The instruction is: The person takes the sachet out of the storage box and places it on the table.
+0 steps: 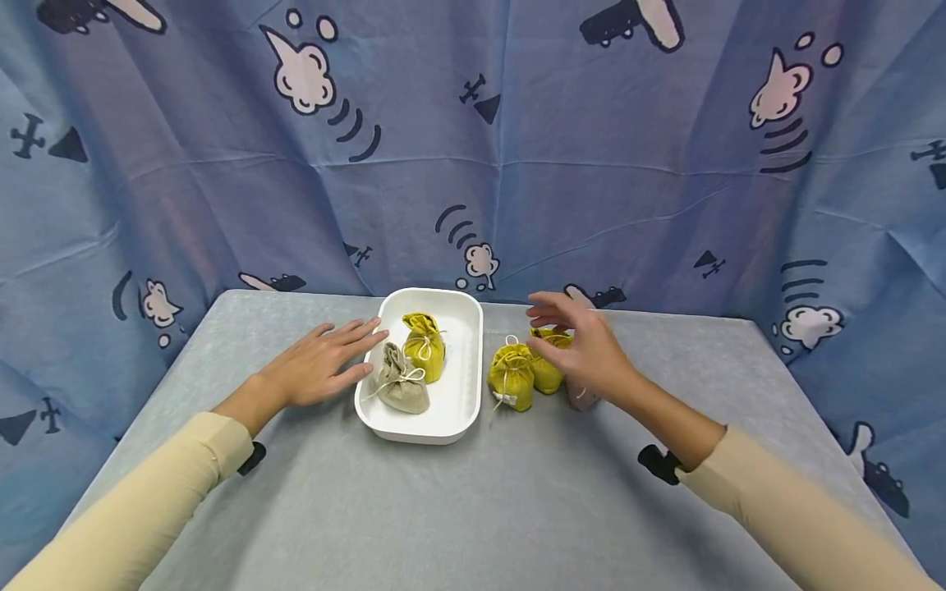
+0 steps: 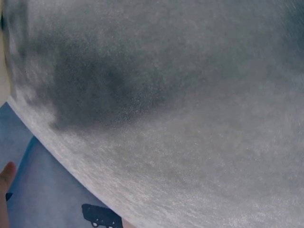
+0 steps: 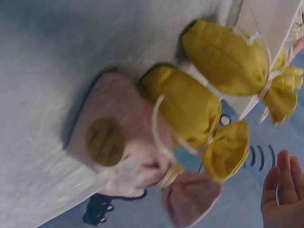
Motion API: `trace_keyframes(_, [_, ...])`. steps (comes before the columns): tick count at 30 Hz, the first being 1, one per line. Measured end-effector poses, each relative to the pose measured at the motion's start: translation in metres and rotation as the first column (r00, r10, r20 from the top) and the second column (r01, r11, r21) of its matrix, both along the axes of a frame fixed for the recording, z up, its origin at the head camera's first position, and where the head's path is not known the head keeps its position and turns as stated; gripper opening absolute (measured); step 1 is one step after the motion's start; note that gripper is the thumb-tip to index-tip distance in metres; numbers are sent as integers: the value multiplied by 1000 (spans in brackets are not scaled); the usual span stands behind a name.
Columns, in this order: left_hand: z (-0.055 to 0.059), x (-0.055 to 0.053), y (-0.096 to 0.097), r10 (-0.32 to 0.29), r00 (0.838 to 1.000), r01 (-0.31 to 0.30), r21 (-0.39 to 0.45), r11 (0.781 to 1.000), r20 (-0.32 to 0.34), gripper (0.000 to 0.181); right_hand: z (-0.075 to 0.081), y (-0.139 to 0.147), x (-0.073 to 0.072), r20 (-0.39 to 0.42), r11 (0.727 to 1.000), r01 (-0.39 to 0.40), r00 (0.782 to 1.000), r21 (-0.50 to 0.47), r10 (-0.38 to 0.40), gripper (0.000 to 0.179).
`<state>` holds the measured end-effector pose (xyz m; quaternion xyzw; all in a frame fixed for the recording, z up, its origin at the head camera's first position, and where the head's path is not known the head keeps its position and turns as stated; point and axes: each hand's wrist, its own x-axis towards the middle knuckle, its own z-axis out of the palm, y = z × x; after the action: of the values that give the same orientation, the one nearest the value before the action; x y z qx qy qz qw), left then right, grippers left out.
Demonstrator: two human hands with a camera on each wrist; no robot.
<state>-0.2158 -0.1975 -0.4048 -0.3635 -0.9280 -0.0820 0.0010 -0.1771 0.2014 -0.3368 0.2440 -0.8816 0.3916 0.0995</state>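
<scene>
A white tray (image 1: pixel 460 386) holds a yellow drawstring pouch (image 1: pixel 429 355) and a beige drawstring pouch (image 1: pixel 402 392). At the tray's left side is my left hand (image 1: pixel 319 367), fingers extended, its fingertips over or touching the rim. My right hand (image 1: pixel 591 353) is above the pouches on the right, fingers apart and slightly bent, gripping nothing. Beneath and beside it stand two yellow pouches, one nearer the tray (image 1: pixel 512 379) and one partly hidden by the hand (image 1: pixel 545 377). A pink pouch (image 3: pixel 114 128) with a round brown sticker stands beside them, mostly covered by that hand in the head view.
A grey cloth-covered table (image 1: pixel 473 509) carries everything. Behind it hangs a blue patterned curtain (image 1: pixel 414 189), close to the table's back edge. The left wrist view shows mainly table surface (image 2: pixel 199 156) and shadow.
</scene>
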Motion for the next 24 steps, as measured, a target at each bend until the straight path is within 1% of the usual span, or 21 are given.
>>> trace_keyframes(2, [0,0,0,1,1000,-1,-1,1000,3,61,-1,-8,1,30,1000,-11,999,6,11,54])
trace_keyframes(5, [0,0,0,2,1000,-2,-1,1000,6,61,-2,-19,0,52,999,-40,998,12,40,55])
trace_keyframes(9, [-1,-1,0,-1,1000,1,-1,1000,3,60,-5,-35,-1,60,997,-81,995,-3,81,58])
trace_keyframes(14, [-3,-1,-1,-1,1000,1,5,1000,3,60,-8,-56,-2,89,993,-118,989,1,117,59])
trace_keyframes(19, [-4,-2,-1,-8,1000,8,11,1000,-5,60,-9,-74,-2,125,984,-179,976,9,176,57])
trace_keyframes(24, [-2,-2,-1,-3,1000,3,7,1000,9,60,-12,-89,-3,164,972,-234,960,17,229,56])
